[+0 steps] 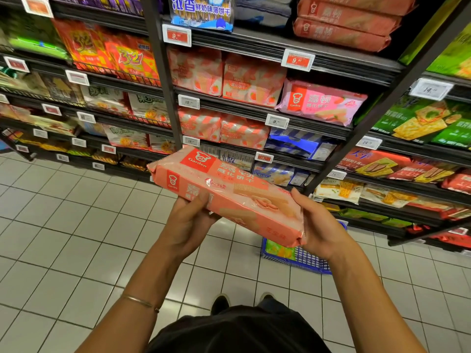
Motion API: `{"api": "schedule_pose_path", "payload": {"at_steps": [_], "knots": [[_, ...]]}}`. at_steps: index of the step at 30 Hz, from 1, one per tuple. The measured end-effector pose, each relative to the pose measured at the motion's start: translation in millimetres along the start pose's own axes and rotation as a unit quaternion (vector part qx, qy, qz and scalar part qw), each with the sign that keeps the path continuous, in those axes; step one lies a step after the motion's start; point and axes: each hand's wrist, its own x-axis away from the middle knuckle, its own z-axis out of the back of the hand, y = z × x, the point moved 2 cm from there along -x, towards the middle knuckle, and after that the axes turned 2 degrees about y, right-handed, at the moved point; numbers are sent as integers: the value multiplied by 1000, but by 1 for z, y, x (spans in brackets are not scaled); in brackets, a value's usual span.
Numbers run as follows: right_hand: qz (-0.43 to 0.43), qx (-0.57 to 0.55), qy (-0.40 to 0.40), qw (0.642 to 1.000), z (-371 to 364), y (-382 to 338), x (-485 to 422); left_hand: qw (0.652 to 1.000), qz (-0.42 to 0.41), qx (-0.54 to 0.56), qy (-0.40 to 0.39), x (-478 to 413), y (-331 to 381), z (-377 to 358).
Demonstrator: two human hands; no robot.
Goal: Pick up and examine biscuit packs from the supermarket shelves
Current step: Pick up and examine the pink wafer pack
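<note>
A floor of pale square tiles [63,225] with dark grout fills the lower view, and a blue plastic basket [300,259] stands on it near the right. Red-and-white price tags [177,35] and plain white price tags [430,89] run in rows higher up. At the bottom, two dark shoes [220,303] show just above a black garment [237,332], with a thin bracelet [140,301] to their left.

Both forearms extend forward, converging. Left hand [188,225] grips the biscuit pack [229,192] from beneath — right hand [322,225] cups its end, thumb on top.
</note>
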Motion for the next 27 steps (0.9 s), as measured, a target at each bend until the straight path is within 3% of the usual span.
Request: {"api": "schedule_pose_path", "payload": {"at_steps": [5, 7, 9, 11, 14, 17, 23, 27], "knots": [[16, 29, 29, 999, -3, 3, -1, 999, -10, 0, 45, -3, 0, -5], [52, 136, 84, 986, -8, 4, -2, 998, -18, -19, 62, -4, 0, -6], [104, 265, 132, 949, -12, 1, 0, 995, -35, -56, 78, -5, 0, -4], [147, 342, 101, 923, -20, -3, 4, 991, -44, -99, 84, -7, -1, -4], [145, 426, -12, 893, -36, -6, 8, 986, -44, -141, 79, -7, -5, -7], [152, 485, -63, 859, -47, -2, 4, 985, -45, -150, 66, -7, -7, -13], [153, 478, -21, 865, -45, -1, 3, 984, -9, -174, 42, -4, -6, -14], [150, 407, -24, 901, -41, 1, 3, 984, 12, -179, -6, -1, -9, -9]]}}
